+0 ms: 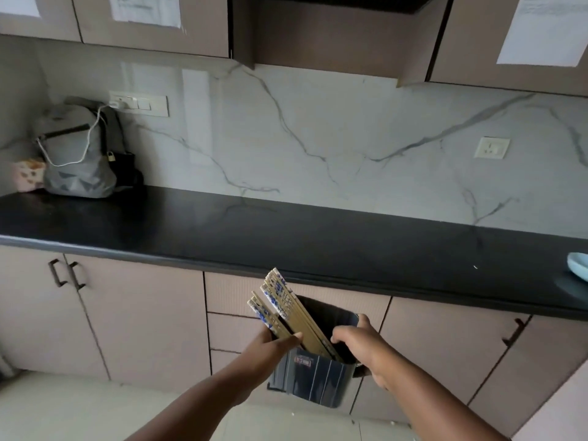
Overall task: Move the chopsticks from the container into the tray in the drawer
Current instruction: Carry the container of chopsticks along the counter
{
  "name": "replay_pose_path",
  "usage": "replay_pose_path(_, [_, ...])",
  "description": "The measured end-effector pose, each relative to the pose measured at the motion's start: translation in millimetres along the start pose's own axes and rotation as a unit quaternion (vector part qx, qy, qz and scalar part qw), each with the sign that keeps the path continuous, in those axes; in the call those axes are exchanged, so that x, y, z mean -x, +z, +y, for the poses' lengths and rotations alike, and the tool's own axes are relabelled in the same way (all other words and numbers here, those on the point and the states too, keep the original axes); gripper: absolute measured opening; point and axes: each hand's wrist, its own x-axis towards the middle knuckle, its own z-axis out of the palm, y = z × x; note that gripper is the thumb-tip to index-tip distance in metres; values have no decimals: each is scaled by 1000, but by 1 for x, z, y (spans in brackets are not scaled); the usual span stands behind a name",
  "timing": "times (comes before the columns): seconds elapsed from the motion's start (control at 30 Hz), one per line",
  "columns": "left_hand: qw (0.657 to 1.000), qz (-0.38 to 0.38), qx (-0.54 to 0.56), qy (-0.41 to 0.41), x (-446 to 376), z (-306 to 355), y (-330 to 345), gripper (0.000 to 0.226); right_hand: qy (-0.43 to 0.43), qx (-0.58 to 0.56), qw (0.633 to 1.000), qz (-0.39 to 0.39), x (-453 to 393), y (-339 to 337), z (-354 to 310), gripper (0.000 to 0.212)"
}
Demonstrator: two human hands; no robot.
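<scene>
While both hands grip the container, chopsticks lean between them.

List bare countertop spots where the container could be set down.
The black countertop is bare across its middle, from the grey backpack at far left to the pale blue dish at the right edge. The left corner is crowded. Both hands, left and right, hold the container.

Two hands, left hand and right hand, on one dark container at lower centre; one bundle of chopsticks, too bunched to count. One backpack upper left.
</scene>
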Motion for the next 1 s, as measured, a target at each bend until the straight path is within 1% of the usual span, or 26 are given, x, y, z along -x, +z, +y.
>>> replay_pose_path(0.07, [1000,-14,-10,7,-26,10,-16,31,1,-9,1000,13,-22,0,-16,59])
replay_pose_path(0.13, [1000,-22,-17,14,-52,21,-31,36,3,-22,999,24,-43,-2,-31,58])
replay_pose_path(0.2, [999,-29,-20,25,-77,29,-40,37,6,-37,999,30,-61,-6,-43,58])
replay_pose_path(0.37, [999,-19,-13,46,-144,38,-46,23,-8,-43,998,55,-117,-27,-70,54])
replay_pose_path(0.43, [998,-2,-9,55,-173,41,-46,24,-18,-42,997,65,-148,-39,-83,53])
replay_pose_path(0.57, [996,47,8,78,-239,48,-42,30,-54,-42,995,78,-220,-61,-103,45])
replay_pose_path(0.67, [995,84,10,60,-285,54,-43,30,-56,-56,996,45,-270,-76,-116,41])
replay_pose_path(0.87, [985,165,3,43,-355,56,-49,24,-59,-41,997,-9,-353,-99,-142,43])
replay_pose_path(0.93, [982,182,4,43,-371,54,-50,27,-50,-54,997,-6,-371,-96,-145,43])
replay_pose_path(1.0, [979,197,11,52,-384,53,-53,27,-52,-74,996,18,-386,-90,-147,40])
